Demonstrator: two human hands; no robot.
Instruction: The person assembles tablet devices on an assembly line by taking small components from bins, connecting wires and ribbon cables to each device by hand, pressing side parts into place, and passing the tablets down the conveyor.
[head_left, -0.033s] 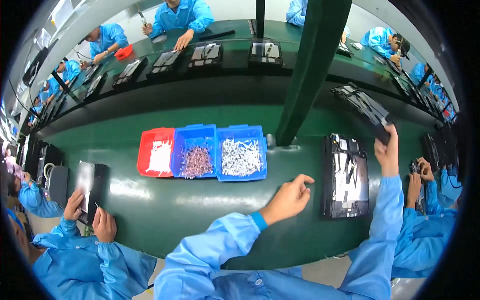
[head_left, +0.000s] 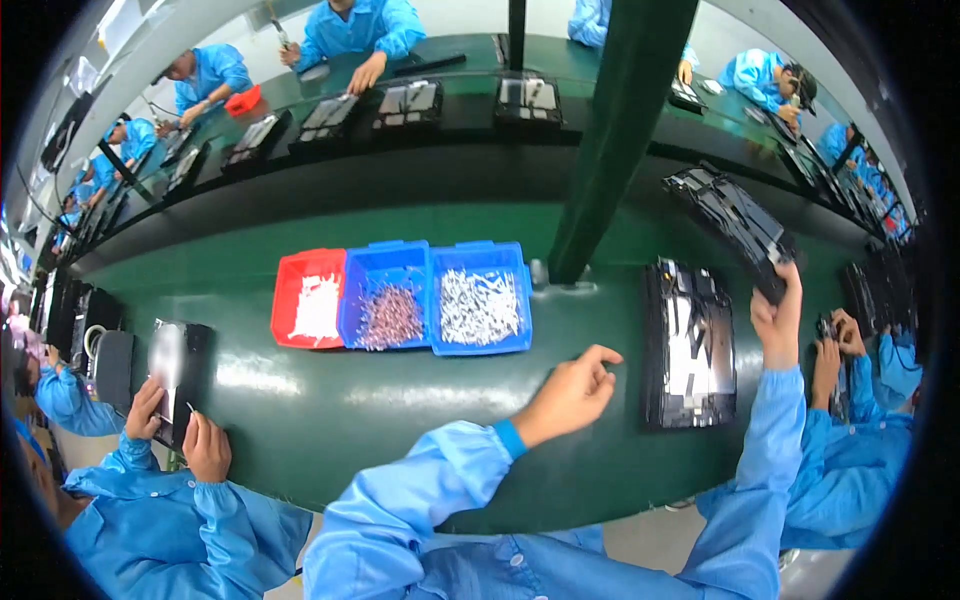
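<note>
My right hand (head_left: 778,318) is closed on the near end of a black tablet-like device (head_left: 732,212) with its inner parts exposed, lifted and tilted at the far right. Whether it is one unit or several stacked is hard to tell. Nearer me lies a stack of similar opened devices (head_left: 692,345), with silver panels and black strips on top. My left hand (head_left: 568,395) hovers over the green table just left of that stack, index finger stretched out, the other fingers loosely bent, nothing visible in it.
Left of centre stand a red bin (head_left: 308,300) of white pieces, a blue bin (head_left: 385,295) of reddish small parts and a blue bin (head_left: 481,298) of black-and-white pieces. A green post (head_left: 622,140) rises behind. Co-workers sit on both sides; more devices (head_left: 410,103) line the opposite bench.
My right hand and the device's near end have come slightly toward me. The whole view has shifted a little; my left hand keeps its pose.
</note>
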